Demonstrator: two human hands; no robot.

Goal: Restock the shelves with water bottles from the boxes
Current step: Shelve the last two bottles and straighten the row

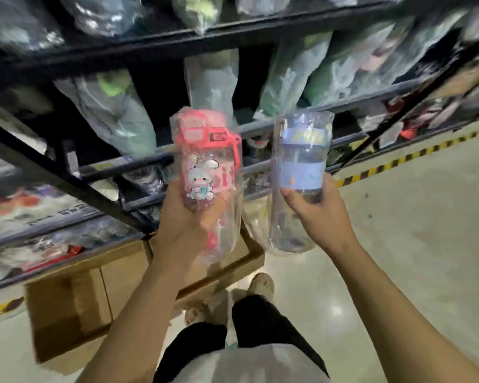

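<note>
My left hand (183, 225) grips a clear water bottle with a pink lid and a rabbit picture (205, 167), wrapped in a plastic bag. My right hand (318, 214) holds a clear bottle with a blue lid and blue band (302, 161), also bagged. Both bottles are upright, raised in front of the dark metal shelf rack (260, 125). On the middle shelf lie bagged green bottles (288, 76), with a gap beside a pale bagged bottle (213, 81) behind the pink one.
An open cardboard box (75, 302) sits on the floor below my left arm, against the rack. Lower shelves hold more bagged goods (39, 203). Yellow-black hazard tape (398, 161) runs along the pale floor at the right. My legs and shoes (260, 283) are below.
</note>
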